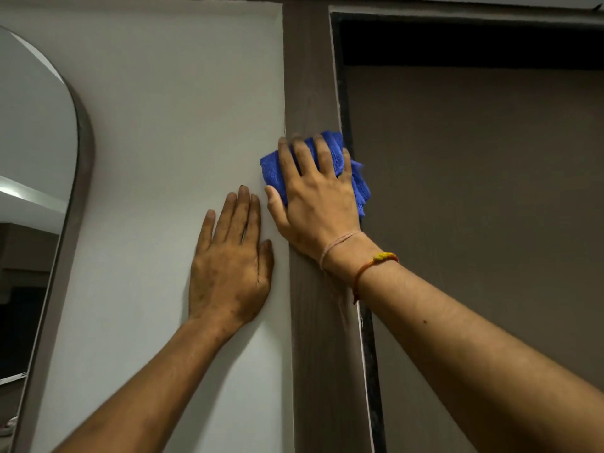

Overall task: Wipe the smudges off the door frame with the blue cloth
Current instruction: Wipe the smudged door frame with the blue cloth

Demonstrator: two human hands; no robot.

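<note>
A brown wooden door frame (310, 76) runs vertically through the middle of the head view. My right hand (313, 204) presses a bunched blue cloth (336, 152) flat against the frame, fingers spread over it; the cloth sticks out to the left and right of the hand. My left hand (230, 259) lies flat and open on the white wall (170, 109) just left of the frame, its thumb near the frame's edge. Thread bracelets circle my right wrist.
A brown door (474, 191) fills the right side, with a dark gap along the frame's inner edge. An arched mirror with a grey rim (83, 152) hangs on the wall at far left. The frame's top bar sits near the ceiling.
</note>
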